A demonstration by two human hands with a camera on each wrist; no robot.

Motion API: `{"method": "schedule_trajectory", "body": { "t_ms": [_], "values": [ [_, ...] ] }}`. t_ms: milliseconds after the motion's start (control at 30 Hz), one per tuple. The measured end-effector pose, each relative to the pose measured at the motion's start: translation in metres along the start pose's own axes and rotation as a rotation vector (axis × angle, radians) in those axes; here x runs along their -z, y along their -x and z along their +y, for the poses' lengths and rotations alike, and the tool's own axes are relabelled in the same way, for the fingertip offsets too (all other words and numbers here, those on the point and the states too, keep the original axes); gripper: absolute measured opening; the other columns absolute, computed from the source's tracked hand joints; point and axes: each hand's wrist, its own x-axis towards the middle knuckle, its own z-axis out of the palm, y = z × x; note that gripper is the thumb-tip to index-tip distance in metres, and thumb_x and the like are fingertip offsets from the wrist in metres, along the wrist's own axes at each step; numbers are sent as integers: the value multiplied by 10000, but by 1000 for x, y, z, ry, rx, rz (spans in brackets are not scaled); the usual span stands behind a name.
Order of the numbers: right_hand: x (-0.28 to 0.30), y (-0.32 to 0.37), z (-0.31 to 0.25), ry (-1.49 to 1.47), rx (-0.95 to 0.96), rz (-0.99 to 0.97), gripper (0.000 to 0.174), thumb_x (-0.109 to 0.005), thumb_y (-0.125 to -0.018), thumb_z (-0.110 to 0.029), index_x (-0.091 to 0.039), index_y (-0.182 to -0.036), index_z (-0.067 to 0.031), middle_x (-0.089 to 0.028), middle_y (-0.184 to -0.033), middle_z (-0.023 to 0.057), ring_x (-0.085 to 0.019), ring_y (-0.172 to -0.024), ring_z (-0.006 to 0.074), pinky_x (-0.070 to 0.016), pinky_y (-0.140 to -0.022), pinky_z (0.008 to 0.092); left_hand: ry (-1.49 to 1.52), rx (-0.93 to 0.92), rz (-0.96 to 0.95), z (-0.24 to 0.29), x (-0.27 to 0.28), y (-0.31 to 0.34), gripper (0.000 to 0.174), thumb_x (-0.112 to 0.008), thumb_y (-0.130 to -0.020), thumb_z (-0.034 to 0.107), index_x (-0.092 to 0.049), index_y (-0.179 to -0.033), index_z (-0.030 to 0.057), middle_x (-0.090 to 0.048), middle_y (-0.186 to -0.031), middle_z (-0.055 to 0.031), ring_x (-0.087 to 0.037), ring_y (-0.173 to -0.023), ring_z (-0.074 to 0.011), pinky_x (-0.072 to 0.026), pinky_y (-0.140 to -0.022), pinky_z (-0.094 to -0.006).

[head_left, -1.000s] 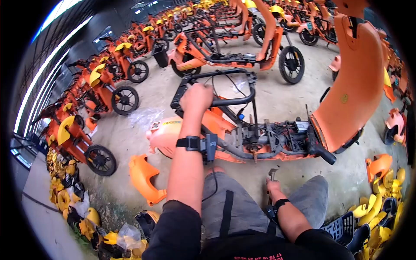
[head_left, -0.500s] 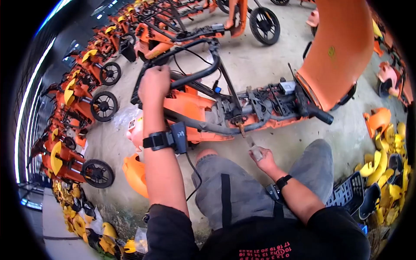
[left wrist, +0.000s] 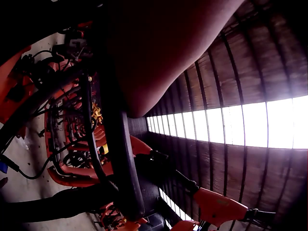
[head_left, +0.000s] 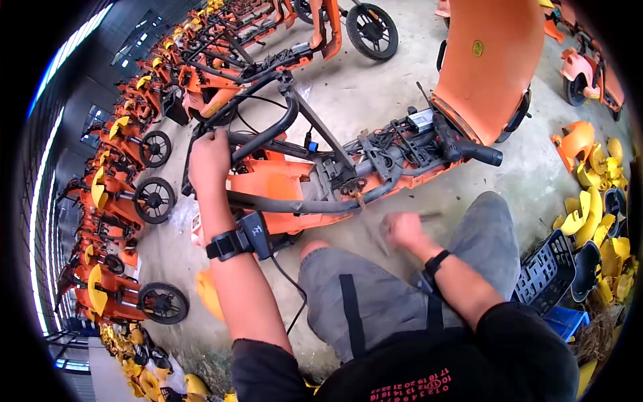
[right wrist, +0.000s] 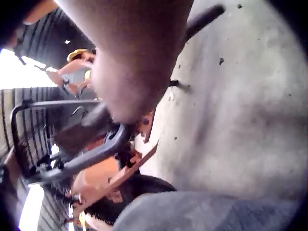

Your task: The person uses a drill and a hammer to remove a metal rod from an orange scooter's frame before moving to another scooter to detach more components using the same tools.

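Observation:
A partly stripped orange scooter [head_left: 268,177] lies across the floor in front of me, its black tube frame [head_left: 273,134] and wiring exposed. My left hand [head_left: 209,163] grips the rear end of that frame; in the left wrist view a dark bar [left wrist: 126,168] runs beside the hand [left wrist: 168,43]. Low over my thighs, my right hand [head_left: 405,231] holds a motion-blurred hammer, near the scooter's lower tube. In the right wrist view the hammer's handle [right wrist: 207,21] sticks out behind the fist [right wrist: 127,91], and its blocky head [right wrist: 74,137] extends on the other side.
Rows of orange scooters [head_left: 154,295] stand at the left and back. A large orange panel [head_left: 492,74] rises at the scooter's right end. Yellow plastic parts [head_left: 606,248] and a black crate [head_left: 546,268] lie at the right. A loose orange cover [head_left: 209,295] is partly behind my left arm.
My view has shifted, so the scooter sits further left. The right hand has risen from beside my knee toward the scooter's lower tube with the hammer, turning it. The left hand keeps its grip.

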Motion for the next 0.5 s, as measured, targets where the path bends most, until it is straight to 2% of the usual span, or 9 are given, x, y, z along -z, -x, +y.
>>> {"method": "schedule_trajectory", "body": {
  "t_ms": [67,167,233,300,333,400,433,500],
  "values": [
    [0,-3,25,9,-130,201,98,-640,-696,-181,-671,-758,-111,-681,-781,133,-666,-702,332,-542,-614,422,0,-11,0,6,5,8,442,-455,-888,420,-692,-1051,85,-658,-1052,-225,-619,-1015,-412,-474,-872,-460],
    [-10,0,27,-64,-185,240,97,-627,-681,-163,-670,-756,-119,-678,-773,126,-659,-686,340,-541,-620,435,-19,10,2,4,2,3,432,-461,-883,415,-709,-995,80,-678,-1002,-208,-630,-996,-395,-477,-863,-462],
    [16,4,-3,-158,-174,201,68,-622,-677,-142,-647,-726,-103,-663,-732,115,-647,-660,335,-523,-590,442,-10,26,2,10,6,7,429,-464,-881,417,-719,-969,84,-687,-966,-198,-639,-972,-384,-482,-849,-455],
    [20,8,-16,-206,248,60,99,-661,-736,-214,-651,-752,-118,-654,-727,90,-656,-720,292,-529,-644,407,-11,25,2,8,3,5,429,-465,-884,424,-723,-966,91,-694,-943,-180,-650,-943,-368,-485,-833,-441],
    [20,7,-24,-210,238,64,99,-661,-736,-214,-651,-752,-118,-654,-727,90,-656,-720,292,-529,-644,407,-8,14,3,7,3,5,430,-464,-885,424,-722,-971,91,-696,-938,-174,-651,-941,-364,-483,-834,-438],
    [22,9,-41,-321,634,5,83,-686,-717,-200,-633,-717,-135,-616,-674,53,-632,-657,262,-504,-597,385,-21,2,-8,8,4,7,430,-464,-887,424,-721,-976,91,-698,-933,-169,-652,-939,-360,-482,-835,-435],
    [24,12,-48,-332,627,6,83,-686,-717,-200,-633,-717,-135,-616,-674,53,-632,-657,262,-504,-597,385,-19,20,-16,9,5,8,430,-464,-888,425,-718,-978,91,-698,-937,-167,-652,-941,-359,-480,-839,-435],
    [31,12,-57,-335,734,-42,108,-704,-707,-211,-622,-703,-141,-582,-644,42,-613,-627,256,-482,-577,386,-15,33,-19,10,4,6,429,-464,-890,425,-716,-980,90,-698,-941,-166,-652,-942,-358,-478,-842,-435]
  ]
}}
